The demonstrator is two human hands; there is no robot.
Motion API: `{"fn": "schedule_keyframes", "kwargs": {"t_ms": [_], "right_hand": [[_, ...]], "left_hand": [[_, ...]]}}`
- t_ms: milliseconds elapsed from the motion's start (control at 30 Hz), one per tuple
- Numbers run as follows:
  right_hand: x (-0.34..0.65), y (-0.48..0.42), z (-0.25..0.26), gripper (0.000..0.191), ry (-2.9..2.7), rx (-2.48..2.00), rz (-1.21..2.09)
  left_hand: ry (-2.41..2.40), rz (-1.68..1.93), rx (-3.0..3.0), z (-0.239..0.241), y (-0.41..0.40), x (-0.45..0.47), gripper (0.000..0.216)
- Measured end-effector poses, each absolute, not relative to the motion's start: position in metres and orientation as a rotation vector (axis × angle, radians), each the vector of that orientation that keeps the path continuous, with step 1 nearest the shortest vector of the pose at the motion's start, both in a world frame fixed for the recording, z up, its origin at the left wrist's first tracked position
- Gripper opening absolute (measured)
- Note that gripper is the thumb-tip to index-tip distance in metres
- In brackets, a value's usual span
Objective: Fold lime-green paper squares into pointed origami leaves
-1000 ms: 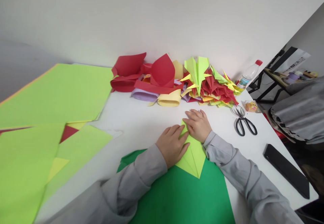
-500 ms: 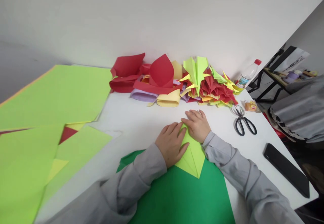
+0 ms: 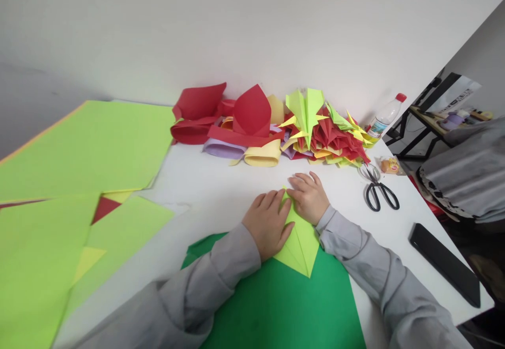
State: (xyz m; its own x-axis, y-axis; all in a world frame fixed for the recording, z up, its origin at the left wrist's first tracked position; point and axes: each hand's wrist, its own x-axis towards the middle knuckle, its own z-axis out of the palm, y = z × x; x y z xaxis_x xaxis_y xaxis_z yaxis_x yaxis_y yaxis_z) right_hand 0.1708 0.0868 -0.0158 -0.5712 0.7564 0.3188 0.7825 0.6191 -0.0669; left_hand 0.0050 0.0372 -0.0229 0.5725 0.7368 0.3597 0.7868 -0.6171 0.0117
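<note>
A lime-green sheet of paper [image 3: 300, 237], folded to a diamond with crease lines, lies partly over a dark green sheet [image 3: 284, 307]. My left hand [image 3: 269, 225] rests flat across the left side of the folded paper, fingers stretched out and thumb apart. On the upper right edge of the paper lies my right hand [image 3: 310, 197], its fingers extended and its thumb pressing close to the top point. Both hands are open and hold the paper down. The upper left part of the fold is hidden under my left hand.
Large lime-green sheets [image 3: 90, 149] cover the table's left side. Rolled red paper pieces [image 3: 252, 110] and a pile of folded paper stars [image 3: 327, 133] stand against the wall. To the right are scissors [image 3: 377, 186], a bottle [image 3: 386, 115], a wrapped snack [image 3: 390, 165] and a black phone [image 3: 445, 265].
My right hand has shifted slightly down from the paper's top point, so the tip now shows between the hands. My left hand stays almost in place.
</note>
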Motion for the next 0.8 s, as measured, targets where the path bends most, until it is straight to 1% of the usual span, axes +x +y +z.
{"fn": "schedule_keyframes", "kwargs": {"t_ms": [367, 800], "right_hand": [[0.183, 0.073, -0.018, 0.024, -2.506, -1.179, -0.161], [0.21, 0.043, -0.022, 0.027, -2.455, -1.071, -0.174]], "left_hand": [[-1.283, -0.49, -2.66, -0.023, 0.038, 0.004, 0.048], [-1.212, -0.506, -2.686, -0.02, 0.046, 0.0, 0.04]]}}
